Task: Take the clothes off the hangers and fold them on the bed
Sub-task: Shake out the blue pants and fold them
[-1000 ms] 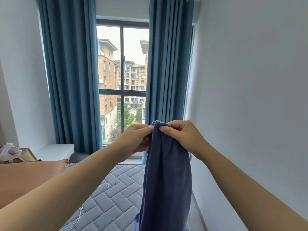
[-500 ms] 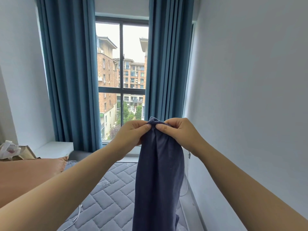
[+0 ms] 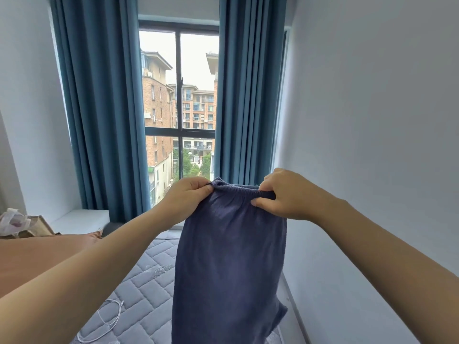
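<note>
Blue curtains (image 3: 104, 108) frame a window (image 3: 178, 108); a white cable (image 3: 109, 325) lies lower left.

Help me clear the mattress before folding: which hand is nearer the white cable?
Left. The left hand pinches the waistband of the blue garment, above and right of the white cable on the quilted mattress; the right hand pinches the waistband's other end, farther right.

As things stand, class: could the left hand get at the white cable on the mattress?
Probably, once it lets go: the left hand pinches the blue garment, as does the right hand. The white cable lies uncovered on the mattress below the left forearm, nothing between.
</note>
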`<state>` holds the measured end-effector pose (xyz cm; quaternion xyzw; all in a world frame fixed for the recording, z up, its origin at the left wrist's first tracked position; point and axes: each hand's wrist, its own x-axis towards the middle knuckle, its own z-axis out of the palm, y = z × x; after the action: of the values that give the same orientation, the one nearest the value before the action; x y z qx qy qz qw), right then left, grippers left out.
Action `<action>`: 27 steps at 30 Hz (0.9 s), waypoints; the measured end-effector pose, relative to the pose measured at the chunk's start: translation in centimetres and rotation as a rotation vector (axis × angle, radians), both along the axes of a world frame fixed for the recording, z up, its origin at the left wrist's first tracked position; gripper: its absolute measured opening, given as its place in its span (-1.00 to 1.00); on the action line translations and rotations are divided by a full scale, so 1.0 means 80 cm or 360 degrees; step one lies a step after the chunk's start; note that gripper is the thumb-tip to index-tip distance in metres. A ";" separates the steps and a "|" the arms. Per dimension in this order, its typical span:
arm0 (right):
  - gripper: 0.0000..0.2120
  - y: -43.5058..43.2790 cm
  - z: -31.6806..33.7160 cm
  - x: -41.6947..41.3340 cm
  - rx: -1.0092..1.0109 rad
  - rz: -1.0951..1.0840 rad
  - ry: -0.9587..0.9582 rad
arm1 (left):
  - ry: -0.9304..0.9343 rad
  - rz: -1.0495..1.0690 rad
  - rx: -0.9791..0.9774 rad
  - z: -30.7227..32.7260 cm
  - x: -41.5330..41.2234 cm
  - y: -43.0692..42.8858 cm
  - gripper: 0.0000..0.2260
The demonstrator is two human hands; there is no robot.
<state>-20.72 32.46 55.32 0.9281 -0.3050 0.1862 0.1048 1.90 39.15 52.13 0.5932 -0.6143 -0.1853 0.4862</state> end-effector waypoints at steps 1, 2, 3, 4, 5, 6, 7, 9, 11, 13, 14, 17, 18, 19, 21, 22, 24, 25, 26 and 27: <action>-0.59 0.000 0.001 -0.001 -0.0042 -0.0019 0.0059 | -0.0013 0.0004 -0.0006 -0.001 -0.001 -0.001 -0.75; -0.62 0.000 0.003 -0.002 -0.0039 -0.0023 0.0091 | -0.0022 0.0016 -0.0016 -0.002 -0.002 -0.002 -0.75; -0.65 0.000 0.003 -0.003 0.0004 -0.0012 0.0091 | -0.0024 0.0035 -0.0022 -0.002 -0.001 -0.003 -0.75; -0.69 0.000 0.003 -0.005 0.0082 0.0012 0.0053 | -0.0004 0.0053 -0.0019 -0.001 0.001 -0.004 -0.75; -0.74 0.000 0.002 -0.007 0.0177 0.0052 -0.0031 | 0.0048 0.0057 -0.0009 -0.001 0.004 -0.006 -0.76; -0.79 0.000 0.001 -0.009 0.0270 0.0091 -0.0132 | 0.0130 0.0044 0.0010 0.000 0.006 -0.007 -0.76; -0.84 0.000 -0.001 -0.010 0.0338 0.0122 -0.0219 | 0.0233 0.0019 0.0038 0.002 0.008 -0.008 -0.76; -0.83 0.000 -0.004 -0.009 0.0417 0.0135 -0.0308 | 0.0457 -0.0059 0.0095 0.005 0.008 -0.009 -0.75; -0.82 0.002 -0.007 -0.007 0.0485 0.0150 -0.0386 | 0.0669 -0.0165 0.0123 0.010 0.007 -0.012 -0.70; -0.78 0.003 -0.009 -0.004 0.0540 0.0152 -0.0472 | 0.0775 -0.0211 0.0149 0.013 0.004 -0.014 -0.70; -0.78 0.003 -0.010 -0.004 0.0571 0.0146 -0.0502 | 0.0782 -0.0209 0.0167 0.016 0.001 -0.014 -0.72; -0.83 0.002 -0.012 -0.002 0.0707 0.0161 -0.0616 | 0.0784 -0.0142 0.0205 0.025 -0.005 -0.012 -0.77; -0.83 0.002 -0.014 -0.001 0.0738 0.0164 -0.0655 | 0.0801 -0.0133 0.0210 0.028 -0.007 -0.012 -0.78; -0.84 0.002 -0.015 0.000 0.0748 0.0159 -0.0693 | 0.0820 -0.0133 0.0212 0.031 -0.007 -0.011 -0.80; -0.85 0.002 -0.017 0.001 0.0829 0.0138 -0.0794 | 0.0838 -0.0132 0.0215 0.034 -0.007 -0.010 -0.85; -0.87 0.002 -0.018 0.001 0.0966 0.0142 -0.0879 | 0.0841 -0.0118 0.0213 0.036 -0.006 -0.010 -0.86; -0.81 0.002 -0.020 0.001 0.1381 0.0124 -0.1016 | 0.0845 -0.0079 0.0192 0.037 -0.004 -0.009 -0.84; -0.72 0.002 -0.021 0.001 0.1588 0.0108 -0.1036 | 0.0858 -0.0072 0.0179 0.038 -0.004 -0.009 -0.82; -0.64 0.002 -0.023 0.002 0.1751 0.0113 -0.1022 | 0.0878 -0.0076 0.0167 0.039 -0.003 -0.009 -0.81; -0.60 0.004 -0.025 0.003 0.1871 0.0154 -0.0983 | 0.0898 -0.0087 0.0160 0.040 -0.003 -0.008 -0.80</action>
<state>-20.47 32.74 53.36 0.7474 -0.3300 0.2506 -0.5194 1.64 38.51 55.35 0.5248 -0.4606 -0.3862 0.6027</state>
